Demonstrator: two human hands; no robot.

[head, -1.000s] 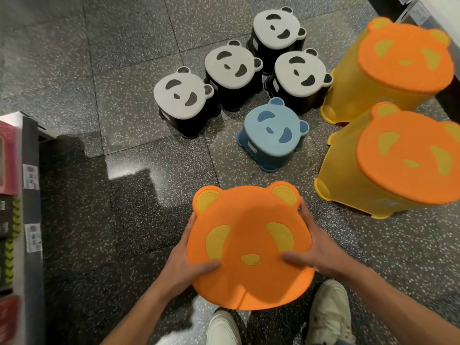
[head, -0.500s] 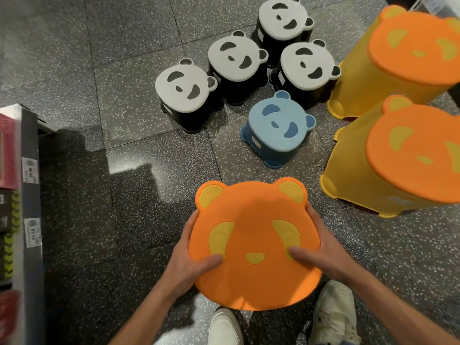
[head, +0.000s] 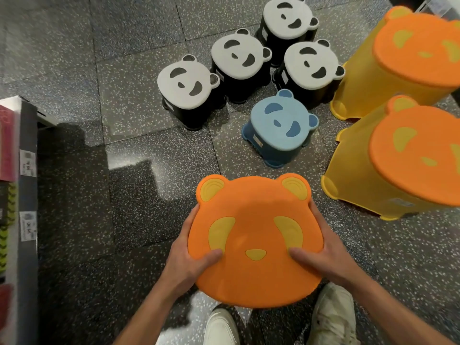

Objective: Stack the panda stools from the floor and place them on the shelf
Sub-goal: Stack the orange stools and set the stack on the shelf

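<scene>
An orange panda stool (head: 254,235) with yellow ears and eye patches is held above the floor, seat up. My left hand (head: 185,262) grips its left rim and my right hand (head: 326,257) grips its right rim, thumbs on the seat. On the floor beyond stand a small blue panda stool (head: 281,125) and several black stools with white panda seats (head: 186,83). Two tall yellow stools with orange seats (head: 408,158) stand at the right, one behind the other (head: 410,48).
A shelf edge (head: 27,185) with price tags and packaged goods runs down the left side. The floor is dark speckled tile (head: 139,170). My two light shoes (head: 331,317) show below the held stool.
The held orange stool stays in both hands and has shifted slightly right and nearer. The floor stools slide up and right in view as my head moves.
</scene>
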